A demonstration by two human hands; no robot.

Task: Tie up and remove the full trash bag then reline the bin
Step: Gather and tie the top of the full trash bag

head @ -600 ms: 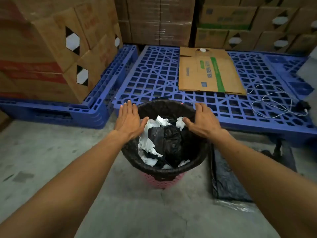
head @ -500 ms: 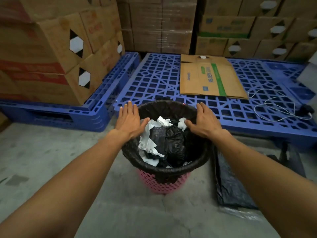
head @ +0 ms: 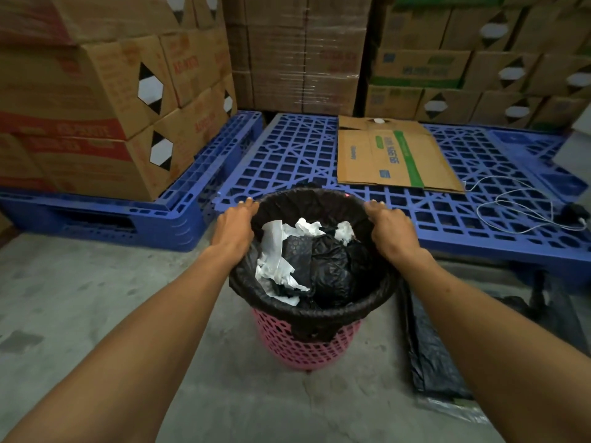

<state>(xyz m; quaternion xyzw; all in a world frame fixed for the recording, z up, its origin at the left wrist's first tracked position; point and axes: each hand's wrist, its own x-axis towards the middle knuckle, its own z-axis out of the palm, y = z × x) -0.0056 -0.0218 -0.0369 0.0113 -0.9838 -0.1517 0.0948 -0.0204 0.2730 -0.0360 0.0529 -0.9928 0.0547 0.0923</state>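
A pink perforated bin (head: 307, 346) stands on the concrete floor, lined with a black trash bag (head: 319, 311) folded over its rim. Inside lie crumpled white paper (head: 275, 260) and crumpled black plastic (head: 329, 270). My left hand (head: 235, 228) curls over the bag's rim on the left side. My right hand (head: 390, 231) curls over the rim on the right side. Both sets of fingertips hook down over the far edge, gripping the liner.
A flat black spare bag (head: 428, 356) lies on the floor right of the bin. Blue plastic pallets (head: 287, 161) sit behind, with a flattened cardboard box (head: 393, 155) and a white cable (head: 518, 209). Stacked cartons (head: 105, 100) rise at left and back.
Both hands went from lying flat and open on the rim to curled over its edge, gripping the liner. The head camera tilted up, showing more of the bin.
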